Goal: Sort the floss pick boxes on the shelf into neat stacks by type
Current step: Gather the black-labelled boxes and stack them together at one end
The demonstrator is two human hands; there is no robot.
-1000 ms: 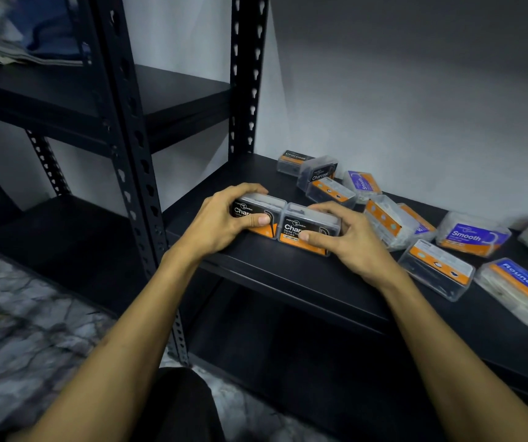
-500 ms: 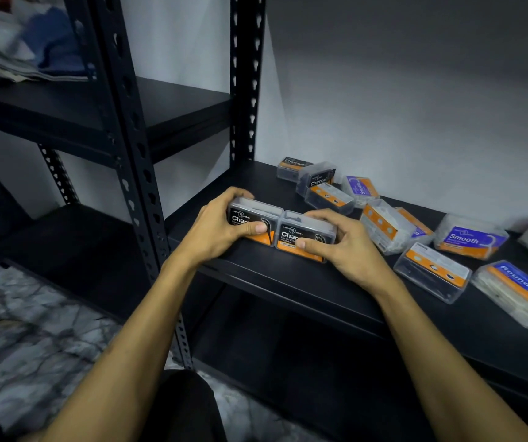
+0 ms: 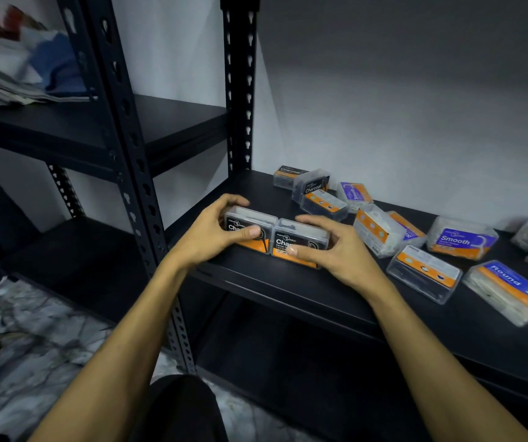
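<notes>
We're mid-sort, w/ two black charcoal boxes set side by side, touching, at the shelf's [image 3: 288, 282] front edge, centre of frame. Our left hand [image 3: 211, 234] wraps the left charcoal box [image 3: 246, 229], thumb across its front label, fingers curled over the top; our right hand [image 3: 336, 253] cups the right charcoal box [image 3: 299, 242], thumb on the front, fingers over the back, though whether it's truly squeezing or only resting there we can't tell. Looks to us like the step is squaring up the charcoal group, prob. before stacking one box on the other. Next move likely calls for lifting one box clear, setting it flush on its twin w/o nudging the row, then fetching the two other charcoal boxes [image 3: 312, 183] at the back, upper centre. Readable text: "Cha…" plus "Dental" on the held pair, rest covered by thumbs; "Charcoal" on the back ones; "Smooth" on a purple box [image 3: 461, 239] right of centre and a smaller one [image 3: 353, 193] near the wall; "Round" on a box [image 3: 508, 288] at far right. Brand line above is too small to read. A clear box w/ an orange label [image 3: 425, 272] lies between, name unseen.
</notes>
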